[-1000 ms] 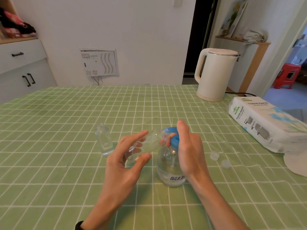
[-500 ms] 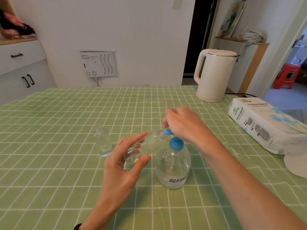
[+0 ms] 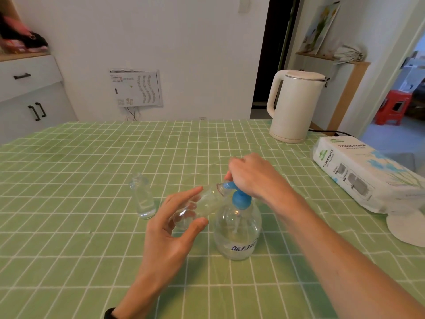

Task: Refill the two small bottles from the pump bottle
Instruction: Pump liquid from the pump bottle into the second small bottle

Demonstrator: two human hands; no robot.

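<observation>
Left hand (image 3: 170,236) fingers hold one small bottle (image 3: 197,208) at frame centre, tilted, mouth toward upper right, at the single pump bottle (image 3: 238,233). Right hand (image 3: 253,178) fingers clasp its head. The second small bottle (image 3: 142,199) stands upright, centre-left.

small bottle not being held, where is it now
The free small bottle stands upright on the green tablecloth, left of centre in the head view, just left of the left hand.

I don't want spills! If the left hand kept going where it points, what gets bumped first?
Probably the blue pump head, with the right hand on it; depth is unclear.
</observation>
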